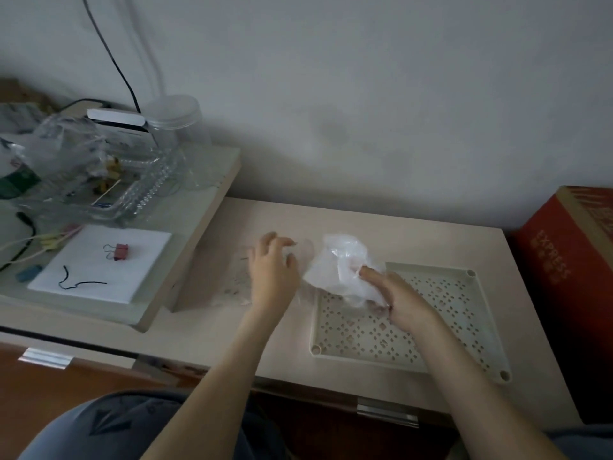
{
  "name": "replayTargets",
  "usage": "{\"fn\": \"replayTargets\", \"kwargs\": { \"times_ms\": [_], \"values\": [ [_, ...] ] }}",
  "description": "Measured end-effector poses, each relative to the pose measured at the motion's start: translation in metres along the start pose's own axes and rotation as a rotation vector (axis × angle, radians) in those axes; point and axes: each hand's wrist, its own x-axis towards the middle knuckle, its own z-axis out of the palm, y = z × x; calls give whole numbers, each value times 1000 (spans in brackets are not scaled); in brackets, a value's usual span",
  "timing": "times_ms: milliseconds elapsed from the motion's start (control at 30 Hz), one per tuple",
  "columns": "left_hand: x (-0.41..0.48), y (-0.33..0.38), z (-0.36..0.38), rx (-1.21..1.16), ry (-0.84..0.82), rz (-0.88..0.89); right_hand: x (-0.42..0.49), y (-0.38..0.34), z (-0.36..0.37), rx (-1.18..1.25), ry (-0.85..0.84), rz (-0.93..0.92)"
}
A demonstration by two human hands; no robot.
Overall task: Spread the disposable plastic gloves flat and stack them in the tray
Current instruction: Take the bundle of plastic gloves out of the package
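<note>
one crumpled glove (341, 270) sits bunched over the 10 o'clock corner of the tray (464, 327), held by the right hand (401, 303), whose fingers (370, 273) curl round its lower edge; most of the film rises at 11 o'clock from them. the left hand (272, 273) is at 9 o'clock of the glove, fingers loosely bent over faint clear film (232, 283) on the tabletop (365, 220); whether they grip anything cannot be told. spreading well likely needs both hands pulling opposite edges apart before laying it flat.

Home desk (365, 224), cluttered side shelf (199, 194)
</note>
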Motion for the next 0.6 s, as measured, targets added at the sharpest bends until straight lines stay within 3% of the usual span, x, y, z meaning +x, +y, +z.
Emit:
{"fn": "replayTargets", "kwargs": {
  "times_ms": [100,200,367,467,533,600],
  "values": [
    [-11,23,5,-423,-403,-180,2,0,-2,227,-119,108],
    [-12,30,12,-575,-616,-193,5,6,-14,421,-180,167],
    [-3,37,24,-239,-501,-64,-20,-8,-27,508,-181,146],
    [2,46,23,-487,-573,-97,-25,-6,-41,474,-105,63],
    [0,52,23,-749,-689,-236,-25,-5,-44,443,-195,37],
    [-3,55,26,-842,-728,-387,-23,-4,-45,492,-234,25]
  ]
}}
